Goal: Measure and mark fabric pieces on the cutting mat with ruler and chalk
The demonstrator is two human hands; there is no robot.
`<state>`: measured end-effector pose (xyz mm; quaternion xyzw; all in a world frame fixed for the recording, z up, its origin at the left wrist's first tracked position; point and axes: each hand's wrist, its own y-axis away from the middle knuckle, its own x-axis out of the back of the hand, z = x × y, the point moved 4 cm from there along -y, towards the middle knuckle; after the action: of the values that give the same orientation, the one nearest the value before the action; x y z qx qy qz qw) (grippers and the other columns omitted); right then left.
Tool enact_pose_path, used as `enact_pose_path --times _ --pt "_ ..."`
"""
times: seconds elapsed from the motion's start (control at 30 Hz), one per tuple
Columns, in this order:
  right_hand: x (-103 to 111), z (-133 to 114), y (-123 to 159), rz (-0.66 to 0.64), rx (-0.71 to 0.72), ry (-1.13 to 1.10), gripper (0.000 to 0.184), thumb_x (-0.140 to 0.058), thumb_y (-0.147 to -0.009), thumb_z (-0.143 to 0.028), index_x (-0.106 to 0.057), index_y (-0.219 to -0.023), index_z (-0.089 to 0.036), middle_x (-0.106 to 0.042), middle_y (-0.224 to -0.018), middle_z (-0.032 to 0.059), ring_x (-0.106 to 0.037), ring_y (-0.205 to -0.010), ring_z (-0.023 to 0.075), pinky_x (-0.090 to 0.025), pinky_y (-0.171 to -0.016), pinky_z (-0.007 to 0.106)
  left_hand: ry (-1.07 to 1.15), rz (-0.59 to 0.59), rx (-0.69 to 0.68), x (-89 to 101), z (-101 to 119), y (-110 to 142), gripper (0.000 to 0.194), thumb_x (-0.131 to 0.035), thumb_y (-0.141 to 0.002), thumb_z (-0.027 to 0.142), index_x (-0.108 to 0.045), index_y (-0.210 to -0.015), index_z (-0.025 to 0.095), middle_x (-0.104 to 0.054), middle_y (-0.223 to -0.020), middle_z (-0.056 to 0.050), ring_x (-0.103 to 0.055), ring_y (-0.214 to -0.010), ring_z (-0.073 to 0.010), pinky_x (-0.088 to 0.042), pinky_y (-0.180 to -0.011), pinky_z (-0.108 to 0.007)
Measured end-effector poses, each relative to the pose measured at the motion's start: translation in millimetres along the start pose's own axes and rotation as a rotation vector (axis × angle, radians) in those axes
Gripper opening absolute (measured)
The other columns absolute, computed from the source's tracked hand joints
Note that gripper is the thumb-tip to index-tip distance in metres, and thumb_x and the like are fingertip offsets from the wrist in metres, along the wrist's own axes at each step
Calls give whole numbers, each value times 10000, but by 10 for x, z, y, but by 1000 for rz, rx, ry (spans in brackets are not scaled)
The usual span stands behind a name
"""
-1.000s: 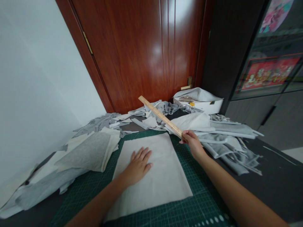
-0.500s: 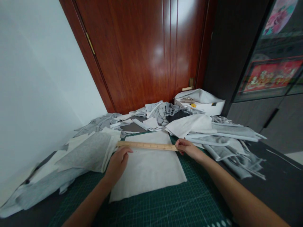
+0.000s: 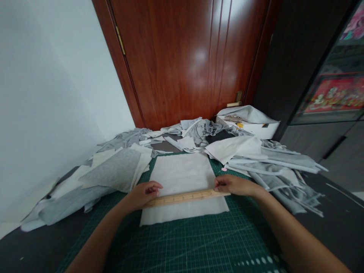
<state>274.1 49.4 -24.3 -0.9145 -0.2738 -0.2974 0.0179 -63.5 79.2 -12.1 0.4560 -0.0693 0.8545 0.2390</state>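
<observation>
A wooden ruler (image 3: 187, 196) lies crosswise over the lower part of a pale rectangular piece of fabric (image 3: 182, 172). My left hand (image 3: 144, 195) is closed on the ruler's left end, thumb and fingers pinching it. At the other end, my right hand (image 3: 231, 185) grips the ruler between thumb and fingertips, with a short tip sticking out past it. Beneath the fabric is a green cutting mat (image 3: 176, 242) with a printed grid. A small pink round piece (image 3: 224, 169) sits on the mat beyond my right hand.
Folded grey and white fabric (image 3: 113, 170) is heaped on the left. More stacked cloth pieces (image 3: 273, 163) lie on the right. Scraps (image 3: 196, 131) are strewn at the back, beside a white box (image 3: 256, 129). A wooden door (image 3: 182, 64) stands behind.
The ruler has swung from a raised slant to lying across the fabric, then come nearer to me. My left hand has gone from flat on the fabric to holding the ruler's left end.
</observation>
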Motion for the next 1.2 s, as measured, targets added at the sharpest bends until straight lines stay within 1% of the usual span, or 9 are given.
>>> enact_pose_path --times 0.07,0.2,0.27,0.4,0.47,0.53,0.67,1.2 --pt "30 22 29 -32 12 72 224 -605 -758 -388 -637 -750 -167 -546 -640 -16 -469 -607 126 -326 -538 225 -14 -54 7 -10 7 24 387 -509 -754 475 -634 -979 186 -671 -877 -30 -609 -815 -190 -459 -750 -288" --pt "35 32 49 -57 19 87 214 -619 -754 -368 -672 -779 -162 -602 -685 -2 -519 -635 143 -357 -561 231 -25 -105 5 -9 32 69 376 -522 -720 463 -648 -920 170 -632 -798 -27 -580 -755 -185 -442 -688 -276" --pt "19 -15 49 -37 25 101 204 -628 -741 -347 -676 -808 -161 -627 -729 10 -546 -674 158 -381 -591 240 -35 -121 8 -12 45 89 362 -535 -700 445 -645 -907 169 -616 -781 -20 -568 -736 -178 -434 -670 -269" --pt "-48 -186 44 4 70 171 182 -652 -720 -314 -669 -824 -166 -633 -810 26 -561 -743 169 -407 -646 247 -64 -126 13 -22 88 119 321 -557 -664 405 -630 -873 172 -604 -788 -15 -559 -735 -172 -426 -661 -259" --pt "-100 -257 43 -4 96 206 179 -676 -707 -304 -663 -823 -168 -630 -832 27 -562 -765 169 -415 -670 247 -79 -130 12 -29 116 130 293 -555 -655 379 -628 -847 170 -604 -781 -15 -559 -731 -171 -423 -655 -255" --pt "-152 -286 40 -32 94 217 183 -691 -700 -290 -651 -828 -166 -626 -820 25 -561 -753 165 -417 -661 242 -96 -144 19 -40 136 138 261 -546 -653 353 -629 -825 175 -606 -768 -11 -562 -727 -172 -419 -648 -251" --pt "-206 -269 27 -70 61 186 187 -696 -693 -251 -631 -842 -160 -625 -779 16 -555 -699 153 -408 -615 234 -111 -170 33 -60 147 148 224 -542 -659 335 -630 -799 185 -614 -765 -8 -570 -732 -174 -415 -639 -245" --pt "-203 -251 45 -92 58 211 175 -678 -692 -234 -650 -848 -161 -636 -791 16 -578 -717 158 -423 -630 236 -106 -197 -20 -73 158 149 218 -568 -656 343 -617 -805 191 -619 -805 -12 -575 -773 -178 -423 -684 -250"
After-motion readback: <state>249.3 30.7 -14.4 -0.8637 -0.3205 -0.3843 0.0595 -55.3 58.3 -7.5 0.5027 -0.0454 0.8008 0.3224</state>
